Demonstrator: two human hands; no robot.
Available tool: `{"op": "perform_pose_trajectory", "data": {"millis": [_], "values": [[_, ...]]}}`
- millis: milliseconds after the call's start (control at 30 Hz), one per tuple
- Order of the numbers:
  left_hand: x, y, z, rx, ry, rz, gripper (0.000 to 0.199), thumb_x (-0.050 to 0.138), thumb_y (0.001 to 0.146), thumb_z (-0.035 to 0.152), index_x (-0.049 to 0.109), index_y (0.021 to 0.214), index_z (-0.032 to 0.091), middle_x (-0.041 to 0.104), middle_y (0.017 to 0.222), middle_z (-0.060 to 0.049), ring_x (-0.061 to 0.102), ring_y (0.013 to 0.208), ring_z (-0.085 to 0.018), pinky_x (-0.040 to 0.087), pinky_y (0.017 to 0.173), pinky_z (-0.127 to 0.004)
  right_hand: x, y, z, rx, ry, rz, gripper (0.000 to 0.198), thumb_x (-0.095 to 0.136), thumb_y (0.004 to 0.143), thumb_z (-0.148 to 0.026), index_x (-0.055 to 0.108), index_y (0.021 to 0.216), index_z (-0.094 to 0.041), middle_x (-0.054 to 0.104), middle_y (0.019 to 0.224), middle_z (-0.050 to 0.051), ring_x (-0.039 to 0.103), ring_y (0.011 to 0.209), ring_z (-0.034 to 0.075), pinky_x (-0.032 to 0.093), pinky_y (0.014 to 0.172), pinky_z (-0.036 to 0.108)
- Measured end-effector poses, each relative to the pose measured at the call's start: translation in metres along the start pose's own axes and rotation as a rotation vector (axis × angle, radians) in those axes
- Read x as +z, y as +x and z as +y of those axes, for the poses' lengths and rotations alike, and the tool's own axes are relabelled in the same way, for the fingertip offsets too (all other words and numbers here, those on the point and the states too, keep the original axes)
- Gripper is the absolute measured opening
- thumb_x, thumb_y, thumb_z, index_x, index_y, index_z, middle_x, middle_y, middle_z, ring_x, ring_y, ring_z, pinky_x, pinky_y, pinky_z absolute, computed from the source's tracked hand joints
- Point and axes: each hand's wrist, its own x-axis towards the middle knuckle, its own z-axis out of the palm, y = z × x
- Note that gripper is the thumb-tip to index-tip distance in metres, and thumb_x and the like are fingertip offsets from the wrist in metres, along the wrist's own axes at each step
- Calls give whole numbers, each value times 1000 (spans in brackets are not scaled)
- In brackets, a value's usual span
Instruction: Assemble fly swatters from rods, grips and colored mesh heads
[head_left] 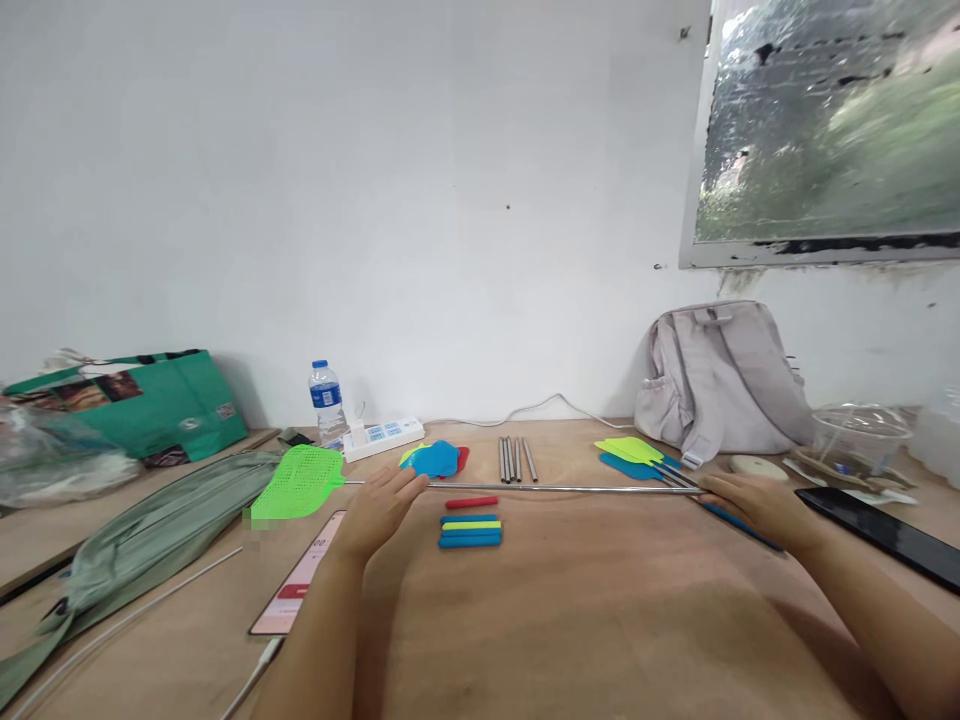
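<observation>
A green fly swatter head (pixel 300 482) is on the left, with a long thin metal rod (pixel 562 489) running from it across the table. My left hand (pixel 382 508) is closed on the rod near the swatter head. At the rod's far end my right hand (pixel 750 508) is closed on it, the fingertips partly hidden. Under the right hand lies a blue handle (pixel 742 527). Just beyond that hand are yellow (pixel 630 450) and blue swatter heads (pixel 637 468) with metal rods. Between my hands lie a red grip tube (pixel 472 503) and several blue and yellow grip tubes (pixel 470 539).
Blue swatter heads (pixel 433 459) and several short metal tubes (pixel 512 460) lie behind the rod. Around the edges are a phone (pixel 289 592), a power strip (pixel 384 438), a water bottle (pixel 327 402), a grey backpack (pixel 720 380), a black phone-like object (pixel 885 535) and a green bag (pixel 172 400).
</observation>
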Motion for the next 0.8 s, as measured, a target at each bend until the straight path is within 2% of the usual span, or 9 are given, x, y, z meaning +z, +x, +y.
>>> {"op": "perform_pose_trajectory", "data": {"millis": [133,367,600,700,800], "values": [[0,0,1,-18,-28,0,26,37,82,10,58,93,21,60,85,-5,52,78,-17,37,69,-29,2,-5,9,49,22,-106,33,36,86,-42,64,87,-24,68,84,10,63,71,21,43,60,29],[2,-1,0,29,-41,28,23,39,82,10,57,92,21,60,82,-4,52,78,-17,36,68,-29,13,-10,22,88,53,-125,37,38,83,-49,64,87,-24,67,83,9,62,71,22,40,61,31],[4,0,1,-23,-40,41,23,37,84,15,58,90,20,60,80,-4,52,74,-18,38,67,-30,7,-10,17,133,64,-162,36,37,83,-49,63,83,-23,66,82,9,60,73,21,37,64,30],[3,8,12,-89,-60,162,22,37,86,19,58,91,20,60,83,-4,52,79,-19,39,73,-32,2,-9,14,133,25,-118,41,33,84,-50,61,78,-21,65,77,8,59,70,20,37,62,29],[4,16,28,-252,-78,436,23,40,84,20,56,101,20,57,98,-8,48,97,-21,35,86,-37,-2,-9,11,148,-42,-27,47,28,85,-53,61,76,-20,66,75,8,60,67,20,37,59,28]]}}
